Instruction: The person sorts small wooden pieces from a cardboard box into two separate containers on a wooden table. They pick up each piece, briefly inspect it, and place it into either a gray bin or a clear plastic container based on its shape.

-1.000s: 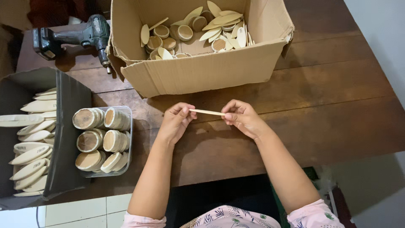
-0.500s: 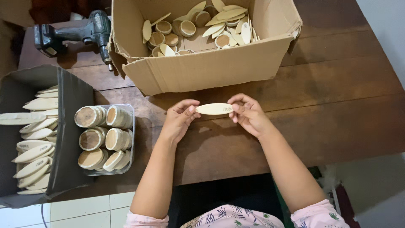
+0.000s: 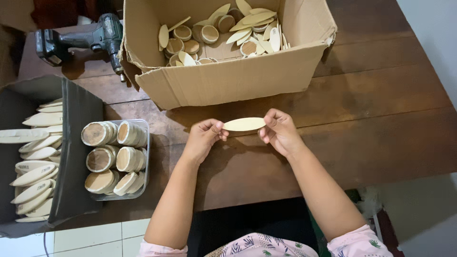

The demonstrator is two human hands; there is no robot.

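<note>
A pale, flat, leaf-shaped wooden piece (image 3: 244, 124) hangs just above the dark wooden table (image 3: 381, 109), held flat side up by both ends. My left hand (image 3: 203, 138) pinches its left tip and my right hand (image 3: 278, 131) pinches its right tip. Both hands are in front of an open cardboard box (image 3: 228, 78) that contains several more leaf-shaped pieces and round wooden discs.
A clear plastic tray (image 3: 145, 157) with rows of round wooden discs sits at the left. Beside it a dark bin (image 3: 78, 157) holds stacked leaf-shaped pieces. A cordless drill (image 3: 90, 38) lies at the back left. Tiled floor shows below the table edge.
The wooden piece has turned from edge-on to flat side up between my fingers. Both hands stayed in about the same place.
</note>
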